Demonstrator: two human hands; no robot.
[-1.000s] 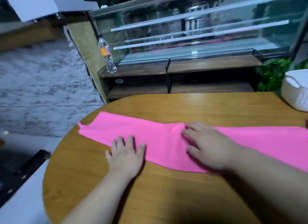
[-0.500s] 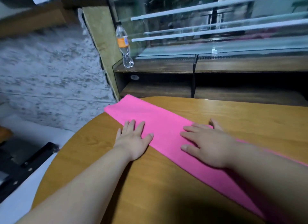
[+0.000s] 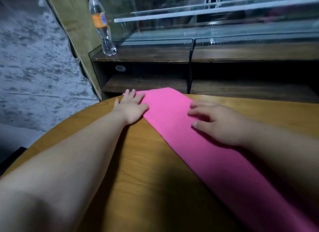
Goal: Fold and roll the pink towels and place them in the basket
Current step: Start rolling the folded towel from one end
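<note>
The pink towel (image 3: 174,121) lies as a long, narrow band on the wooden surface (image 3: 138,162), running from its short end at the centre of the frame down to the lower right corner. It looks soft, light and limp, so it will probably bend wherever it is lifted and slide easily on the smooth wood. The best place to take hold seems to be the two corners of that far short end, with the first turn kept tight so the roll does not skew. The left hand (image 3: 131,109) rests flat at the left corner of that end, its fingers (image 3: 132,93) straight and slightly spread. The thumb side lies on the pink edge and the rest on bare wood. The right hand (image 3: 219,124) lies palm down on the band just right of centre, its fingers (image 3: 198,111) loosely extended and a little apart, pressing the cloth and pinching nothing. The towel's end sits between the two hands. No basket is in view. A plastic bottle (image 3: 101,24) stands on a shelf at the upper left.
</note>
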